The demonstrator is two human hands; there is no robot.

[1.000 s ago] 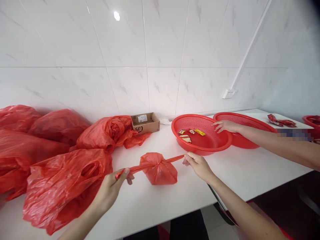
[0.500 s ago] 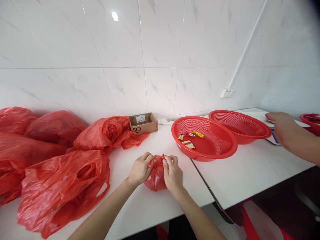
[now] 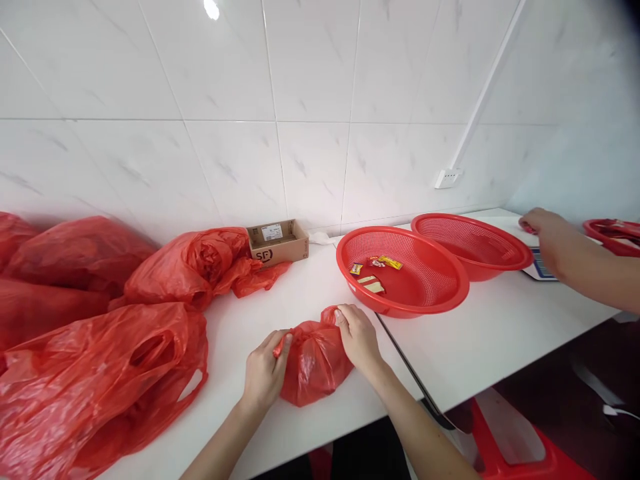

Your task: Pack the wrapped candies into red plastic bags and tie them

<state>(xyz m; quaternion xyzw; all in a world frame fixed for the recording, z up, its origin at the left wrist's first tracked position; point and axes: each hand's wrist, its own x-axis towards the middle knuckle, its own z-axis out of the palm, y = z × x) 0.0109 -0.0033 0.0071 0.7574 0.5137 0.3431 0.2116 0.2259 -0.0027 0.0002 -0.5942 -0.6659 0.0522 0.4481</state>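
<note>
Small red bag (image 3: pixel 313 363) pinched at both top corners, left hand (image 3: pixel 263 373) and right hand (image 3: pixel 357 337) closed on plastic, resting on counter (image 3: pixel 480 333) for support.

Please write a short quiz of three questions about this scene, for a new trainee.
1. True or false: both of the person's hands touch the small red bag.
2. What lies inside the nearer red basket? A) a few small packets B) a cardboard box C) nothing
3. Where does the cardboard box stand?

Key
1. True: the left hand and the right hand grip it from either side.
2. A: the small packets lie on its bottom.
3. On the white table, against the tiled wall, beside a large red bag.
</note>
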